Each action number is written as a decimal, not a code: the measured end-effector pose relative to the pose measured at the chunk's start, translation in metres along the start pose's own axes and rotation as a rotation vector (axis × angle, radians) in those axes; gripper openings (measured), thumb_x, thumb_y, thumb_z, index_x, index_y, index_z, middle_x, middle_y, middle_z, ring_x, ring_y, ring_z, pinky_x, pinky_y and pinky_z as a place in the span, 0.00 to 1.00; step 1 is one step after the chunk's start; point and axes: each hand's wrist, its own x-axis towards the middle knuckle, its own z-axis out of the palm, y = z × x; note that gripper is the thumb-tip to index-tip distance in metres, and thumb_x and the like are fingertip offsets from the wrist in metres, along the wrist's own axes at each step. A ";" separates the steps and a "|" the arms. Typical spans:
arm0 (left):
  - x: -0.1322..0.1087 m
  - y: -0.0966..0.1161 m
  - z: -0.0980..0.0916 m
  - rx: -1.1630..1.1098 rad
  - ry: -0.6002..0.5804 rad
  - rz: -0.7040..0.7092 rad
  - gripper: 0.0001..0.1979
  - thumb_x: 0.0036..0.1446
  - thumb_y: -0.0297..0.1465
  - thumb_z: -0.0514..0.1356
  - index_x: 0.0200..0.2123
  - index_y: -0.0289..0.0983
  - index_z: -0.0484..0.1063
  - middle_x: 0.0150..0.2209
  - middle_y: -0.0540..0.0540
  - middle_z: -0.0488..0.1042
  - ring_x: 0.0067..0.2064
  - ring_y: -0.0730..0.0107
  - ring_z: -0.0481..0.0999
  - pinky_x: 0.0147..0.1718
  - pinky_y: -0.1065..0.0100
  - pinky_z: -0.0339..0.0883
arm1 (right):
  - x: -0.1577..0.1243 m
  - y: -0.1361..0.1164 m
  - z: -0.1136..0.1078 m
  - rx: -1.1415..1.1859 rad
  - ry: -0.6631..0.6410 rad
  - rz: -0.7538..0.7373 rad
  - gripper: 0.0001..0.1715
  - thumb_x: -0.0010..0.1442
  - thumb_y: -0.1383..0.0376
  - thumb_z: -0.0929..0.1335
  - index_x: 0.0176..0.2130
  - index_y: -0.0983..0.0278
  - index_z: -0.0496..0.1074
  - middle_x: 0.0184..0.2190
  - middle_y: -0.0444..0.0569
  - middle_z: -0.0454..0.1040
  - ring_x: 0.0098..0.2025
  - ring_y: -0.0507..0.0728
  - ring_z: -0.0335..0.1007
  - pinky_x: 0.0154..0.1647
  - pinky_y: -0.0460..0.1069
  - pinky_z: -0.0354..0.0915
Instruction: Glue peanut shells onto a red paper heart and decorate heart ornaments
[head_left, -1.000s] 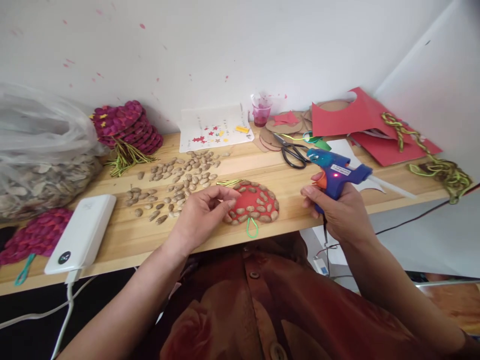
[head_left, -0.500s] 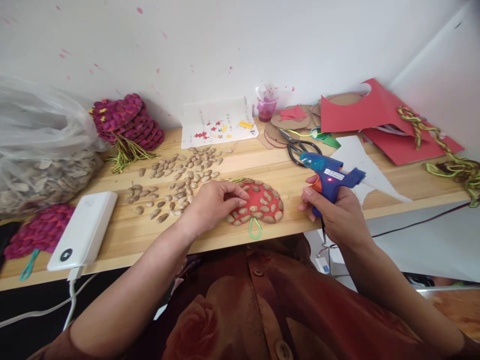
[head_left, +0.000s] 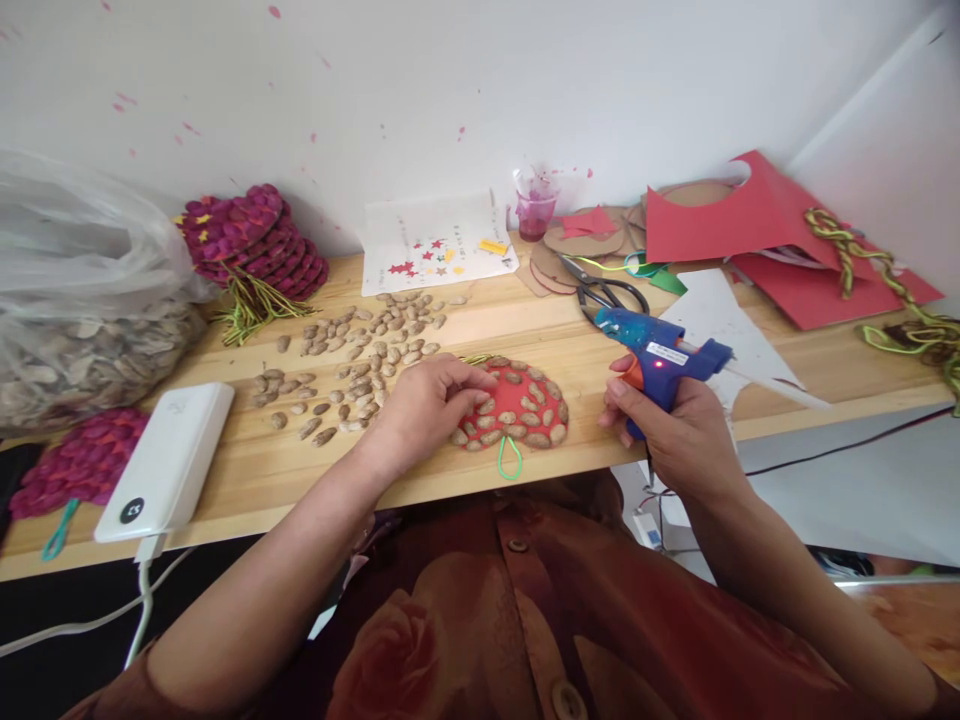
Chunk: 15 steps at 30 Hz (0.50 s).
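Observation:
Unshelled peanuts [head_left: 557, 434] line the edge of a red heart- or apple-shaped piece [head_left: 510, 398], with more on its inner part. At its near edge is a green cord loop [head_left: 510, 460]. Over the piece's left side, my left hand [head_left: 427, 405] is closed in a pinch, thumb and forefinger at a peanut [head_left: 486, 406]; the fingertips partly hide it. My right hand [head_left: 667, 415] is wrapped round a blue hot glue gun [head_left: 660, 362] with its light lit red. The gun's nozzle points left, above the table and apart from the red piece. A white glue stick [head_left: 780, 385] juts from its back.
Loose peanuts [head_left: 360, 385] lie left of my left hand. Scissors [head_left: 611, 296], red card [head_left: 697, 225] and a pink-stained cup [head_left: 535, 212] stand behind. At left are a white power bank [head_left: 169, 460], a plastic bag of peanuts [head_left: 90, 350] and stacked purple pieces [head_left: 255, 240].
My left fingers have shifted slightly up and back, and a peanut now shows beside the thumb. The glue gun has moved very little, staying in my right hand.

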 end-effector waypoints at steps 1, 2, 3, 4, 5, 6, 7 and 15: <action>-0.002 -0.001 -0.001 0.026 0.023 0.011 0.08 0.59 0.31 0.63 0.38 0.41 0.84 0.36 0.47 0.82 0.37 0.66 0.78 0.42 0.64 0.73 | 0.000 0.000 0.000 0.002 0.001 -0.001 0.12 0.61 0.58 0.75 0.43 0.59 0.73 0.23 0.42 0.75 0.22 0.52 0.68 0.19 0.46 0.61; -0.004 -0.001 -0.003 0.055 0.044 0.021 0.08 0.59 0.31 0.63 0.37 0.41 0.83 0.36 0.47 0.82 0.37 0.66 0.78 0.43 0.64 0.73 | 0.000 0.001 -0.001 0.004 0.001 -0.002 0.12 0.61 0.59 0.75 0.43 0.59 0.73 0.23 0.41 0.75 0.23 0.52 0.69 0.19 0.45 0.61; -0.006 -0.002 -0.005 0.083 0.061 0.026 0.07 0.60 0.31 0.63 0.37 0.41 0.83 0.36 0.47 0.81 0.37 0.66 0.78 0.43 0.64 0.72 | 0.000 0.001 -0.001 0.007 0.002 -0.004 0.12 0.61 0.59 0.75 0.43 0.58 0.73 0.23 0.41 0.75 0.23 0.52 0.69 0.19 0.45 0.61; -0.009 -0.002 -0.006 0.107 0.069 0.024 0.07 0.60 0.32 0.63 0.36 0.41 0.83 0.36 0.47 0.81 0.36 0.66 0.78 0.42 0.64 0.72 | 0.000 0.001 -0.001 0.010 0.005 -0.005 0.12 0.61 0.59 0.75 0.43 0.59 0.73 0.23 0.41 0.75 0.23 0.52 0.70 0.19 0.45 0.61; -0.012 -0.001 -0.007 0.126 0.068 0.023 0.06 0.59 0.31 0.64 0.35 0.41 0.83 0.35 0.47 0.81 0.35 0.67 0.78 0.40 0.65 0.71 | 0.000 0.001 -0.001 0.012 0.006 -0.003 0.12 0.61 0.59 0.75 0.42 0.59 0.74 0.24 0.41 0.75 0.24 0.52 0.71 0.19 0.45 0.61; -0.015 -0.001 -0.007 0.142 0.064 0.022 0.06 0.59 0.31 0.64 0.35 0.41 0.83 0.35 0.48 0.81 0.34 0.67 0.77 0.39 0.65 0.71 | 0.000 0.001 -0.001 0.012 0.008 0.000 0.12 0.61 0.59 0.75 0.42 0.59 0.74 0.25 0.42 0.76 0.25 0.53 0.72 0.19 0.45 0.62; -0.018 0.000 -0.007 0.155 0.060 0.023 0.05 0.58 0.31 0.64 0.35 0.41 0.82 0.35 0.48 0.81 0.33 0.68 0.76 0.38 0.66 0.70 | 0.000 0.001 0.000 0.009 0.010 0.005 0.12 0.61 0.59 0.75 0.42 0.59 0.74 0.26 0.43 0.77 0.26 0.53 0.73 0.19 0.45 0.62; -0.020 0.006 0.001 0.246 0.056 0.034 0.04 0.58 0.31 0.64 0.33 0.39 0.80 0.33 0.48 0.78 0.32 0.69 0.75 0.37 0.66 0.69 | -0.001 0.000 0.000 0.000 0.000 0.011 0.14 0.60 0.58 0.76 0.43 0.60 0.73 0.30 0.44 0.78 0.26 0.53 0.74 0.19 0.45 0.62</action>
